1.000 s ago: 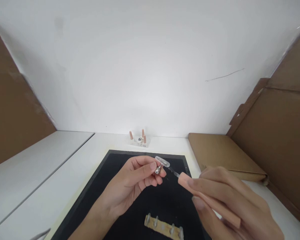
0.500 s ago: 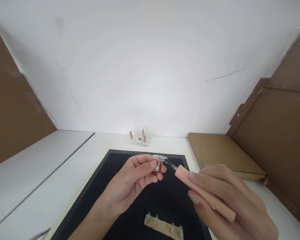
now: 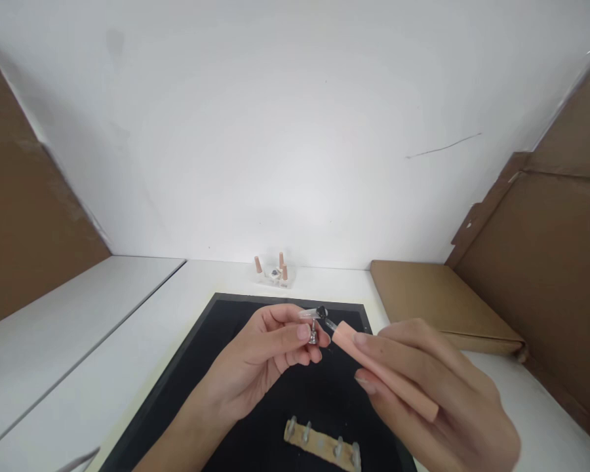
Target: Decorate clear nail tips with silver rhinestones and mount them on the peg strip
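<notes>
Between its thumb and fingers, my left hand [image 3: 270, 360] pinches a small silver stand [image 3: 313, 335] that carries a clear false nail [image 3: 307, 314] on top. My right hand [image 3: 437, 387] grips the long peach cap [image 3: 383, 370] of a nail polish brush, pointed up and to the left. The dark brush tip [image 3: 322, 313] touches the right end of the nail. Below the hands, a tan strip [image 3: 319, 446] holds several clear nails upright on the black mat [image 3: 295, 400].
Several peach-capped bottles stand in a clear tray [image 3: 270, 283] behind the mat, near the white wall. A flat cardboard box [image 3: 423, 295] lies at the back right. Brown cardboard panels rise at both sides.
My right hand has moved left with the brush, whose dark tip now lies over the nail's right end. My left hand has barely shifted.
</notes>
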`<state>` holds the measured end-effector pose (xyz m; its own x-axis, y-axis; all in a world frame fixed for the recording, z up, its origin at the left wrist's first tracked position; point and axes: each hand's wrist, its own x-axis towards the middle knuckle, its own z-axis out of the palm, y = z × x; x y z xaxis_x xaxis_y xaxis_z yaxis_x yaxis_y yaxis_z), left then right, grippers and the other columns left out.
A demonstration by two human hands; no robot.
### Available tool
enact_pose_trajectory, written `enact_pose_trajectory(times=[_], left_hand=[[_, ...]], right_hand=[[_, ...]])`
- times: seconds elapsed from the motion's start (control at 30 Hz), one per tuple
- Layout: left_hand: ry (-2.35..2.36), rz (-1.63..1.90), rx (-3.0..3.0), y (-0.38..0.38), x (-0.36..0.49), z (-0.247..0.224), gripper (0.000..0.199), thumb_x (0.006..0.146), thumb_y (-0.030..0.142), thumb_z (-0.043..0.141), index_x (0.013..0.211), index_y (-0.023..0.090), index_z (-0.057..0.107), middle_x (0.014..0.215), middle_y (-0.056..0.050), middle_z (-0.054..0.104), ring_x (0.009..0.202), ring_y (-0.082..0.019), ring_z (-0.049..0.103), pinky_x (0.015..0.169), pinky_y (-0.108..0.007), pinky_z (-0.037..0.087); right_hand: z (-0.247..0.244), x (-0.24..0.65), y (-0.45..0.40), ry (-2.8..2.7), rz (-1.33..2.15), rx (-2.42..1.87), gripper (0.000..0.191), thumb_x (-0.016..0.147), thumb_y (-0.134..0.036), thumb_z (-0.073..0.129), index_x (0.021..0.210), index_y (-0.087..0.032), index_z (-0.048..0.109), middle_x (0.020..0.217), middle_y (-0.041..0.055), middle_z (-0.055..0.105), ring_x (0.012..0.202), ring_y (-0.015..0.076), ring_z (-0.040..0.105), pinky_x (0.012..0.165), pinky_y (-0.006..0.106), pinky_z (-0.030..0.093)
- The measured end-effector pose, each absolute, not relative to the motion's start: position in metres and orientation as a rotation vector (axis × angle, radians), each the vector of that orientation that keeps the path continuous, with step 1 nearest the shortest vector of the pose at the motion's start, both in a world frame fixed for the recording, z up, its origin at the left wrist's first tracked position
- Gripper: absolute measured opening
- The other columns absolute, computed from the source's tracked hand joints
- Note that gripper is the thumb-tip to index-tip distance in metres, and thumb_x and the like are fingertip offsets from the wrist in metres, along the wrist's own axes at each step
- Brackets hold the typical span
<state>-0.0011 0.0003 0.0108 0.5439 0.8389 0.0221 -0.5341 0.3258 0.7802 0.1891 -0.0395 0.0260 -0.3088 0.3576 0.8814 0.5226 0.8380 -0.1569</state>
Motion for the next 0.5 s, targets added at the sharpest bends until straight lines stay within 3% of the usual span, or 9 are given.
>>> enact_pose_trajectory(times=[0.5], left_hand=[[0.455,0.919,0.847,0.0027,0.002,0.0132,0.013,0.07,0.02,0.086,0.067,0.012,0.076,0.063,-0.001,0.073,0.056,-0.006,0.065,0.055,-0.01,0.053]], right_hand=[[0.0258,0.1911,-0.0414,-1.945,-0.177,-0.677,0.019,0.092,-0.01,0.052,0.106,-0.015,0.064,0.073,0.0009,0.064,0.053,0.0093,0.058,0.045,0.021,0.049]])
